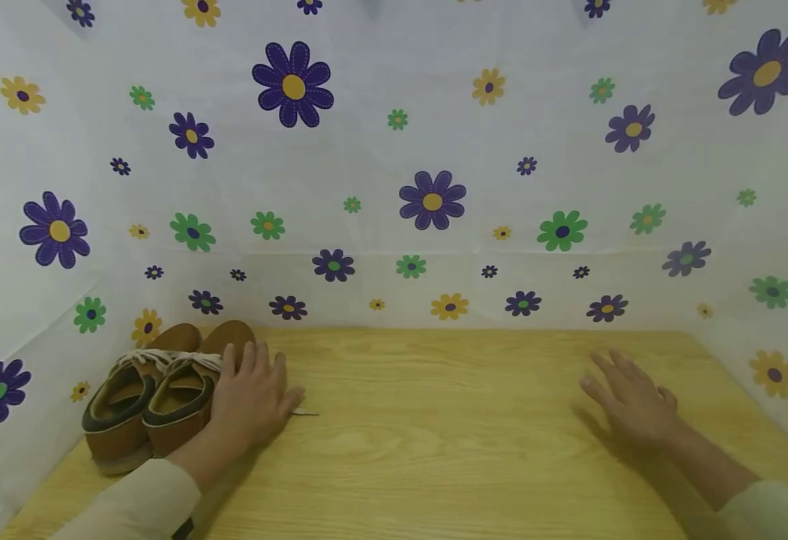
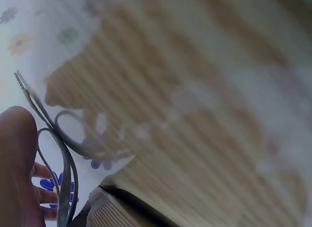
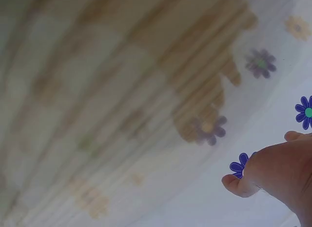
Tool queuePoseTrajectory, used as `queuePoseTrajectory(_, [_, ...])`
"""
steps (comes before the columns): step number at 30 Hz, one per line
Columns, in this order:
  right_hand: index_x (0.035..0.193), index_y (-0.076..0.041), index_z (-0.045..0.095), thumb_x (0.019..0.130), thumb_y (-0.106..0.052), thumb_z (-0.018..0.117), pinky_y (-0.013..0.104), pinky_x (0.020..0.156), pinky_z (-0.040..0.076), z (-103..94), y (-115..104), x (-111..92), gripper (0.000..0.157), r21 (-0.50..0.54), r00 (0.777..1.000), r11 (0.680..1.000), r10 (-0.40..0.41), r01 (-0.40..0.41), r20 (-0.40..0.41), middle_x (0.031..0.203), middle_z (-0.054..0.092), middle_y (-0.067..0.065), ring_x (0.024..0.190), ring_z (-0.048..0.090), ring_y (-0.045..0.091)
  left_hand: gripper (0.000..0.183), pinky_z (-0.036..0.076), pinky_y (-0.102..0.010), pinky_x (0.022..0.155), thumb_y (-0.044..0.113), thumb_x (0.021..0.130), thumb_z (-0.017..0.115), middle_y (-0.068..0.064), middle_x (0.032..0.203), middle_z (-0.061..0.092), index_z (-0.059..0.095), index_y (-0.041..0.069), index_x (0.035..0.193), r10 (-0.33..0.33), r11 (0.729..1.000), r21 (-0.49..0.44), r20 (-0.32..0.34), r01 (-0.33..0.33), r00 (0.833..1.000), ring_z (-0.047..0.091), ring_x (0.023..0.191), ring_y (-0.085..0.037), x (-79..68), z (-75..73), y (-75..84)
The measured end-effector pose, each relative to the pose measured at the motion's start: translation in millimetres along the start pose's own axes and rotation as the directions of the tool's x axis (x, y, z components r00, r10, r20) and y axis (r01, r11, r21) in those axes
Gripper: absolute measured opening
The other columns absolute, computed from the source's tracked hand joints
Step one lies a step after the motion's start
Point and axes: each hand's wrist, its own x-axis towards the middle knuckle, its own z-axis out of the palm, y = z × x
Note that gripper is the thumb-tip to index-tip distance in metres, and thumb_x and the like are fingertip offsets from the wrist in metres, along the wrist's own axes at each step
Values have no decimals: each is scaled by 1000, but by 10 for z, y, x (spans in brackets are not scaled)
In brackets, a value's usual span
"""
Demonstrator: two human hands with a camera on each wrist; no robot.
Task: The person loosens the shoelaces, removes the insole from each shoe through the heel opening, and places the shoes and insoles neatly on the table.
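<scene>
A pair of brown shoes with pale laces stands side by side at the left of the wooden tabletop: the left shoe point(image 1: 120, 442) and the right shoe point(image 1: 178, 416). My left hand point(image 1: 252, 394) lies along the outer side of the right shoe, its fingers extended toward the toe and covering part of it. A lace end point(image 1: 307, 412) pokes out past the thumb. Loose laces point(image 2: 63, 154) loop beside the hand in the left wrist view. Well off to the right, my right hand point(image 1: 636, 409) hovers over the tabletop, fingers loosely spread and holding nothing.
The light wood-grain tabletop point(image 1: 434, 450) runs back to a white flower-printed cloth point(image 1: 367, 157), which also rises along the left and right sides. The left shoe stands close to the cloth on the left.
</scene>
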Motion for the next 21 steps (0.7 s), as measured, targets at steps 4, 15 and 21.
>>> queuePoseTrajectory(4, [157,-4,25,105,-53,31,88,93,15,-2,-20,6,71,0,1000,1000,-3,3,-3,160,13,33,140,16,60,71,15,-67,117,57,98,48,-31,144,46,53,0,139,12,999,48,-28,-11,1000,38,138,-49,7,-33,-7])
queuePoseTrajectory(15, [156,-4,27,105,-53,33,87,94,16,-3,-79,8,70,-23,999,1000,-18,17,-43,160,15,32,140,19,59,63,24,-72,106,54,98,52,-29,122,56,55,-3,124,-36,999,8,-17,36,999,48,119,-48,125,-359,-380])
queuePoseTrajectory(21, [156,-6,28,105,-53,36,85,96,17,19,-143,15,71,-9,999,1000,-28,28,-47,161,15,30,142,18,58,63,29,-72,102,54,100,47,-32,118,58,55,-4,125,-87,995,-40,63,89,994,50,116,-50,131,-405,-631])
